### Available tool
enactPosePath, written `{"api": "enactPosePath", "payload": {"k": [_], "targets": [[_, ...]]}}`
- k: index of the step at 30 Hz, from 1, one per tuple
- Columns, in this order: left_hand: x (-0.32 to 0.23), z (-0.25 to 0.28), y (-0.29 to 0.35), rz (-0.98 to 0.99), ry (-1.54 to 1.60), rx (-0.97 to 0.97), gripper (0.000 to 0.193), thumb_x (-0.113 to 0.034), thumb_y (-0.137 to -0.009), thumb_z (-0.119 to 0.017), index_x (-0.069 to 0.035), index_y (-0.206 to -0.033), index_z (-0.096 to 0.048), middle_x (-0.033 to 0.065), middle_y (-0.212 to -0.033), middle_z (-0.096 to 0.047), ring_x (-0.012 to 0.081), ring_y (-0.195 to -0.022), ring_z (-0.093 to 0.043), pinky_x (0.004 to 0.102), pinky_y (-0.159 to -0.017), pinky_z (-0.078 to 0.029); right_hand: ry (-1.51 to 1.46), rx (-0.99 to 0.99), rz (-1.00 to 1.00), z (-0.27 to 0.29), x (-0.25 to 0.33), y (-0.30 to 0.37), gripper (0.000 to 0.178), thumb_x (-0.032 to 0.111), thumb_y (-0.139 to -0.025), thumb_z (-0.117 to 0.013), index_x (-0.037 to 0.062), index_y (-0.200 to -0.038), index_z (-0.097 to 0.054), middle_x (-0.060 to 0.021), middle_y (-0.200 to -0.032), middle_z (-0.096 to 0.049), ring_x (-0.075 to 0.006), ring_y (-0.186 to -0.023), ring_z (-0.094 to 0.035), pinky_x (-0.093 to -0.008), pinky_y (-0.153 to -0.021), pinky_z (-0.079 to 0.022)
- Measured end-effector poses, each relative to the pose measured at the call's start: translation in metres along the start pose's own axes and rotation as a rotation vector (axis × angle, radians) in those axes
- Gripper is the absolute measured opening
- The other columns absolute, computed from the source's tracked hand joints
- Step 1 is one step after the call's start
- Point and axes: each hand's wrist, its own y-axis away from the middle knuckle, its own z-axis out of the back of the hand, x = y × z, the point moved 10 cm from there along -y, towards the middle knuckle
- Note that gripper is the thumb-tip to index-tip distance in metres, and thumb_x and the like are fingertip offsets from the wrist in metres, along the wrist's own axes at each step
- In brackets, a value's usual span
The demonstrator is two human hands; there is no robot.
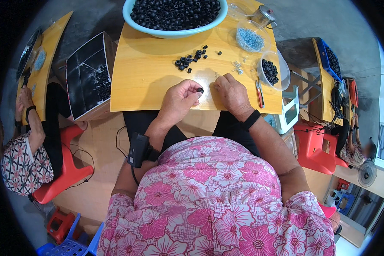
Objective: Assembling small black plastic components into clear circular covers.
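My left hand [180, 100] pinches a small black cylindrical part [200, 90] between thumb and fingertips, just above the near part of the wooden table [153, 64]. My right hand [234, 96] is beside it, its fingers closed together over the tabletop. Whatever is in those fingers is too small to make out. Beyond my hands lies a loose group of black parts [186, 61], some ring-shaped. A little pile of tiny silvery pieces [238, 67] sits past my right hand. To its right, tweezers or small pliers with a red handle [260, 94] lie near the edge.
A light-blue basin [175, 32] heaped with black parts stands at the back. On the right are a tub of tiny bluish pieces [250, 40], a tub of black parts [269, 71] and a metal mug [264, 16]. A lined box [89, 77] adjoins the left edge. Other people sit at both sides.
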Motion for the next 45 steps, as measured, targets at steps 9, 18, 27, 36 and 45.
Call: {"api": "enactPosePath", "payload": {"k": [9, 18, 27, 36, 45], "targets": [[-0.001, -0.002, -0.001, -0.009, -0.01, 0.019, 0.013, -0.003, -0.091, -0.057, 0.001, -0.103, -0.058, 0.0017, -0.092, -0.059, 0.0057, -0.081, -0.057, 0.0213, -0.071, -0.051, -1.163, 0.193, -0.496, -0.028, -0.024, 0.002, 0.005, 0.0, -0.088, -0.061, -0.0032, -0.091, -0.061, -0.0038, -0.087, -0.064, -0.0087, -0.074, -0.061, -0.0227, -0.069, -0.051], [0.0, 0.002, -0.002, -0.056, -0.07, -0.043, 0.015, -0.003, -0.085, -0.065, 0.003, -0.098, -0.061, 0.002, -0.081, -0.062, 0.0048, -0.069, -0.058, 0.0212, -0.064, -0.051, -1.255, 0.225, -0.467, -0.031, -0.009, -0.003, 0.01, -0.003, -0.086, -0.062, -0.0024, -0.096, -0.061, -0.0032, -0.087, -0.063, -0.0105, -0.077, -0.062, -0.0228, -0.071, -0.052], [-0.003, 0.003, -0.001, -0.075, -0.065, -0.055, 0.015, -0.005, -0.084, -0.067, 0.003, -0.095, -0.062, 0.0023, -0.079, -0.063, 0.0059, -0.067, -0.059, 0.0224, -0.062, -0.05, -1.244, 0.168, -0.538, -0.036, -0.01, 0.002, 0.012, -0.005, -0.084, -0.064, -0.0016, -0.096, -0.062, -0.0032, -0.088, -0.064, -0.0089, -0.077, -0.061, -0.0222, -0.071, -0.051], [-0.006, 0.0, 0.0, -0.036, -0.133, -0.018, 0.011, -0.001, -0.086, -0.064, 0.001, -0.096, -0.059, -0.0013, -0.082, -0.059, 0.0037, -0.07, -0.056, 0.0196, -0.065, -0.048, -1.194, 0.117, -0.427, -0.031, -0.003, -0.002, 0.011, -0.005, -0.082, -0.065, -0.001, -0.092, -0.063, -0.0009, -0.085, -0.064, -0.0074, -0.077, -0.06, -0.021, -0.071, -0.05], [-0.001, 0.001, 0.001, -0.001, -0.249, 0.001, 0.012, 0.001, -0.085, -0.062, 0.001, -0.097, -0.06, -0.0002, -0.084, -0.062, 0.0054, -0.071, -0.058, 0.0201, -0.066, -0.048, -1.307, 0.233, -0.515, -0.05, -0.003, 0.004, 0.011, -0.001, -0.084, -0.066, 0.0008, -0.094, -0.063, -0.002, -0.087, -0.064, -0.0081, -0.074, -0.06, -0.0211, -0.07, -0.05]]}}
